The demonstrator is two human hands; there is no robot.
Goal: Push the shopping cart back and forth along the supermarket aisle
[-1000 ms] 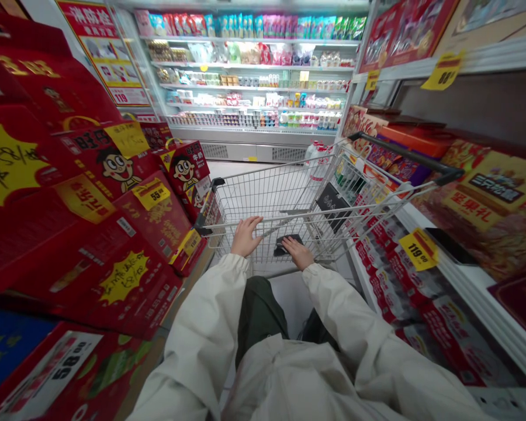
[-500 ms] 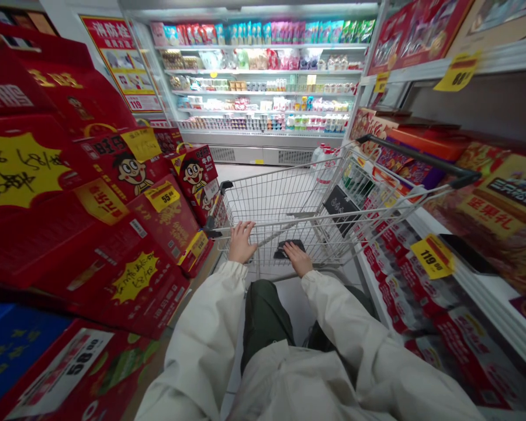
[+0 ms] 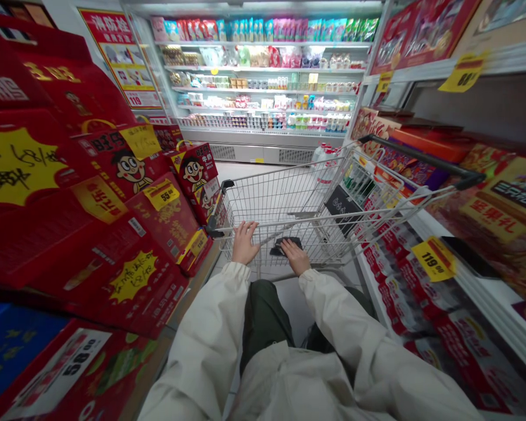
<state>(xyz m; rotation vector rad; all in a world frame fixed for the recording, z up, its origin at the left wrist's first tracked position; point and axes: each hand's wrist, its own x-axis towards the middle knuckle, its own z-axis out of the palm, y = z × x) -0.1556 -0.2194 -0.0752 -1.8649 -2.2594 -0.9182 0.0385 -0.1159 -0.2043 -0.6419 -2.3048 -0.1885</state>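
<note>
A wire shopping cart stands crosswise in front of my knees, its black handle off to the right. My left hand holds the cart's near top rim, fingers over the wire and thumb apart. Lower down, my right hand has its fingers over a dark, folded cloth-like pad and presses it against the near wire side. The exact kind of pad is hard to make out. A dark panel with white symbols sits at the cart's handle end.
Red gift boxes with yellow price tags are stacked close on the left. On the right, a shelf holds packaged goods beside the cart handle. A lit refrigerated display stands across the back, with bottles on the floor before it.
My right hand and the dark pad have shifted slightly left along the cart's side. My left hand stays on the rim, and the cart stands nearly the same.
</note>
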